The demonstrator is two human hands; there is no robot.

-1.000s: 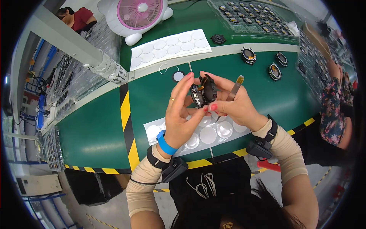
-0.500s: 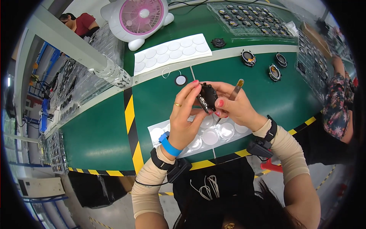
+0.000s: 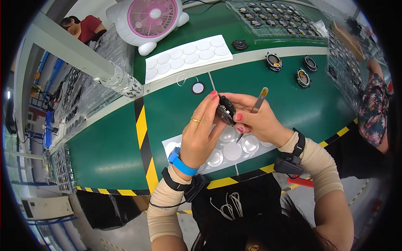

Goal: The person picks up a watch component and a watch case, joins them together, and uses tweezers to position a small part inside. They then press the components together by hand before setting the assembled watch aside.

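A black round part resembling a watch case [image 3: 225, 110] is held up above the bench, tilted on its edge. My left hand [image 3: 198, 133] is closed round its left side, fingertips at its top. The right hand [image 3: 264, 122] pinches its right edge with thumb and fingers. That same hand also holds metal tweezers [image 3: 260, 100], their tip pointing down past the fingers. Beneath both hands lies a sheet [image 3: 243, 160] of round clear and white discs, partly hidden. Just beyond, a black disc with a white centre [image 3: 198, 87] rests beside a thin white loop.
Three ring-like watch parts [image 3: 303, 78] stand at the right; a black one [image 3: 240, 45] lies farther back. A sheet of white circles [image 3: 184, 58], a pink-and-white fan [image 3: 153, 19] and a full clear tray [image 3: 268, 32] are behind. A post [image 3: 119, 79] rises left. Another person's arm [image 3: 374, 113] shows right.
The black watch case has turned in my fingers, and both hands have shifted slightly. The tweezers stay in my right hand.
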